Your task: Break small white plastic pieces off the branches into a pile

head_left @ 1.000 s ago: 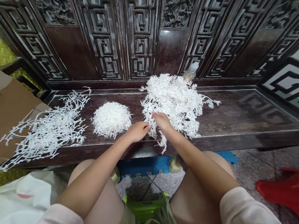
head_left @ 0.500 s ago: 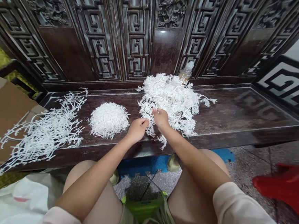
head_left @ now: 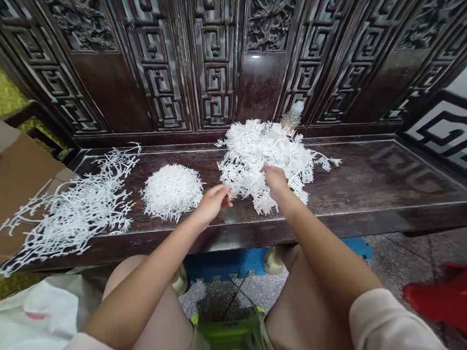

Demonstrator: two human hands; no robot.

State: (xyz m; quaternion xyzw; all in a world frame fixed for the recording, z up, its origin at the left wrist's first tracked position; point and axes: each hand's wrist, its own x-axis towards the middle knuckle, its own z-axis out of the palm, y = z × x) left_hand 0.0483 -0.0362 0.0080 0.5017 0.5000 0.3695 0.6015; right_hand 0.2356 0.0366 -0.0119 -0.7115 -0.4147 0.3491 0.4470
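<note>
Dark wooden bench seat [head_left: 358, 179]: feathery white branched plastic pile [head_left: 265, 156] mid-seat, right hand [head_left: 275, 181] on it; left hand [head_left: 215, 200] pinching small white piece [head_left: 231, 194] near front edge.

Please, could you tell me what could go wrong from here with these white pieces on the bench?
The long pile of branched stems reaches the front edge of the bench, so a bump might make some fall.
The bottle stands close behind the large pile; pulling tangled pieces might tip it.
The left hand is near the small round pile and could scatter it.
</note>
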